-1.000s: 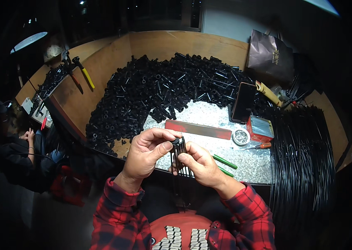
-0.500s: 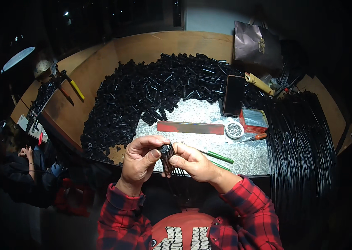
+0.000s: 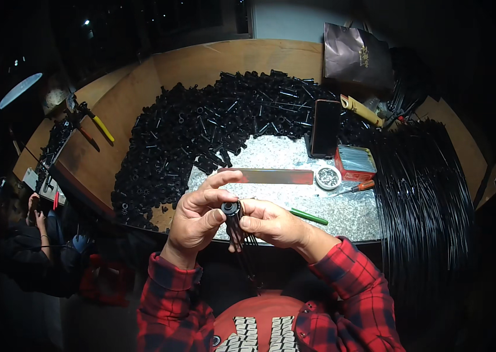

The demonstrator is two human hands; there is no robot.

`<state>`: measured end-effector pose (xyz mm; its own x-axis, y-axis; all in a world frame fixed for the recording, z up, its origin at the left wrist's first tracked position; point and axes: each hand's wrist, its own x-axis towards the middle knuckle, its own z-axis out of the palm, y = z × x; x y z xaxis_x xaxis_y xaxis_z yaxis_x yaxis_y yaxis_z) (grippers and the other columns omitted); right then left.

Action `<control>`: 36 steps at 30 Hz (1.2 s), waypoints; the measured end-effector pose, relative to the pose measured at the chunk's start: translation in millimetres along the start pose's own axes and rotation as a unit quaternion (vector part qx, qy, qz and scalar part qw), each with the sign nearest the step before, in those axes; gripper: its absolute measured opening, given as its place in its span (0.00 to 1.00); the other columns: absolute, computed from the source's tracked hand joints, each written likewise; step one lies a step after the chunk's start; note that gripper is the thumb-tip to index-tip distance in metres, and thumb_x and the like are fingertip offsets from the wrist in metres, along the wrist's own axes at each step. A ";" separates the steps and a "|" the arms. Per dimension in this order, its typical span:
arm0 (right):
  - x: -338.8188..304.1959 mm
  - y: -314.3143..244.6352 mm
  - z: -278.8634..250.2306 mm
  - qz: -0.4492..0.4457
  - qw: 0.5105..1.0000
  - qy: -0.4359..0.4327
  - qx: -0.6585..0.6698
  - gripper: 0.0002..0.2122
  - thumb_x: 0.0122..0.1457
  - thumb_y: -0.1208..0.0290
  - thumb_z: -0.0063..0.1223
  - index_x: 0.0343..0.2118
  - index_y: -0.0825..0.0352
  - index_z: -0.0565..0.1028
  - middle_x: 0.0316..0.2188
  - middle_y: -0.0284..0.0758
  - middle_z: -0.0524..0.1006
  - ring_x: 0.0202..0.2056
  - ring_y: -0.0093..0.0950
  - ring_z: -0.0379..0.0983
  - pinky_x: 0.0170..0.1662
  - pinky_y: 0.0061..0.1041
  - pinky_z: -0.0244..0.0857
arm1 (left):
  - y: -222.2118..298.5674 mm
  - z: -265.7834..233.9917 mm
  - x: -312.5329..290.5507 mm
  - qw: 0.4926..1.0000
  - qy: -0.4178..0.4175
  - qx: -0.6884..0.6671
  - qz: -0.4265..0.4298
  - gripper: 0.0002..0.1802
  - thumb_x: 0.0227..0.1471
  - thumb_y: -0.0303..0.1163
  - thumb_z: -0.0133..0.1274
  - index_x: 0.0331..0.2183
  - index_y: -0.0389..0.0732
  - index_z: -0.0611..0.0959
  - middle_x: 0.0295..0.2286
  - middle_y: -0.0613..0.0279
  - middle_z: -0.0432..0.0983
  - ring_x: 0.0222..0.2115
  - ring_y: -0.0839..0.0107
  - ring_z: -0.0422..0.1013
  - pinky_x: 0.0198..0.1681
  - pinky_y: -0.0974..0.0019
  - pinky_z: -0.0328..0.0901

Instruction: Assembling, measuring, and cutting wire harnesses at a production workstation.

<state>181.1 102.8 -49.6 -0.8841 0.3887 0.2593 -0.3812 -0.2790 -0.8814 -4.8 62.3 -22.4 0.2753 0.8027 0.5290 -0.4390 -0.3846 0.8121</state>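
Left grip [image 3: 194, 222], right grip [image 3: 276, 226] pinch rod bundle [image 3: 235, 230]; long axis steep, round end [image 3: 231, 209] up.

We are looking down, in one wide fisheye view from the person's own head, at close range over the left hand [image 3: 196, 222] and right hand [image 3: 277, 227] by the worktop's [image 3: 347, 227] near edge, while facing forward to the wooden wall [image 3: 201, 63] along its far edge.
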 end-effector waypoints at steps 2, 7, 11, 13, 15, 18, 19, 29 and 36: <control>-0.5 -0.9 2.8 0.001 1.000 -0.006 0.003 0.17 0.62 0.61 0.48 0.47 0.69 0.67 0.35 0.34 0.74 0.37 0.27 0.74 0.42 0.28 0.70 | 0.0 -1.1 1.8 1.000 -0.008 0.013 0.003 0.14 0.49 0.29 0.59 0.40 0.37 0.82 0.51 0.48 0.66 0.56 0.60 0.59 0.56 0.60 0.58; 0.7 -3.2 12.2 0.025 1.000 0.006 -0.006 0.10 0.62 0.65 0.49 0.32 0.68 0.69 0.28 0.34 0.75 0.31 0.23 0.73 0.37 0.24 0.67 | 8.2 -6.4 13.2 0.996 -0.080 -0.034 -0.019 0.16 0.45 0.30 0.63 0.38 0.34 0.82 0.49 0.45 0.69 0.38 0.68 0.73 0.45 0.69 0.66; -2.4 -2.5 8.6 0.018 0.999 0.029 -0.027 0.09 0.61 0.66 0.50 0.31 0.68 0.69 0.28 0.35 0.76 0.30 0.23 0.73 0.36 0.23 0.67 | 8.6 -9.3 16.3 0.993 -0.103 -0.035 -0.054 0.17 0.46 0.32 0.62 0.39 0.37 0.83 0.51 0.41 0.66 0.45 0.61 0.68 0.50 0.62 0.62; -3.0 -0.5 1.2 0.020 0.998 0.051 -0.005 0.16 0.58 0.62 0.55 0.43 0.69 0.71 0.34 0.34 0.76 0.36 0.27 0.75 0.42 0.28 0.70 | 4.5 -7.3 18.8 0.996 -0.072 -0.021 -0.047 0.16 0.46 0.34 0.61 0.40 0.39 0.83 0.52 0.42 0.65 0.54 0.55 0.61 0.57 0.55 0.55; -1.3 -1.8 0.8 -0.005 0.998 0.064 -0.026 0.16 0.58 0.63 0.55 0.42 0.70 0.71 0.34 0.34 0.76 0.35 0.26 0.75 0.40 0.27 0.69 | 7.3 -2.8 22.0 0.999 -0.028 0.014 -0.014 0.22 0.45 0.33 0.63 0.44 0.38 0.80 0.54 0.46 0.62 0.47 0.66 0.66 0.52 0.62 0.62; 2.8 -12.0 14.8 -0.100 0.980 0.151 -0.082 0.09 0.59 0.69 0.53 0.29 0.68 0.69 0.27 0.33 0.75 0.30 0.21 0.72 0.34 0.21 0.68 | 13.1 4.0 21.9 0.991 0.096 0.091 -0.001 0.27 0.47 0.29 0.61 0.50 0.36 0.73 0.51 0.55 0.66 0.38 0.76 0.69 0.43 0.72 0.68; 5.7 -8.5 15.9 -0.120 0.964 0.195 -0.133 0.08 0.59 0.72 0.53 0.28 0.68 0.68 0.27 0.33 0.74 0.29 0.20 0.72 0.34 0.20 0.68 | 17.0 5.9 18.4 0.977 0.128 0.168 0.003 0.25 0.48 0.27 0.60 0.49 0.35 0.74 0.47 0.56 0.70 0.36 0.75 0.70 0.42 0.72 0.68; 23.1 14.1 23.8 -0.182 0.911 0.201 -0.309 0.06 0.55 0.74 0.57 0.29 0.70 0.72 0.27 0.33 0.75 0.29 0.19 0.71 0.33 0.20 0.66 | 59.3 11.3 -0.2 0.853 0.027 0.521 0.032 0.15 0.42 0.20 0.61 0.36 0.32 0.79 0.27 0.59 0.75 0.24 0.78 0.68 0.27 0.75 0.61; 30.2 39.6 28.4 -0.155 0.960 0.179 -0.152 0.03 0.59 0.76 0.52 0.33 0.69 0.71 0.34 0.29 0.71 0.35 0.15 0.66 0.39 0.17 0.62 | 64.8 1.2 -15.1 0.850 0.037 0.526 0.009 0.15 0.40 0.19 0.60 0.35 0.32 0.79 0.26 0.59 0.75 0.25 0.76 0.69 0.29 0.74 0.61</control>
<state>131.6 78.6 -65.4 -0.5709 0.7033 0.4235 -0.4667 0.1464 -0.8722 -36.4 24.7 22.5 0.2042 0.8035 0.5592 0.5750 -0.5607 0.5958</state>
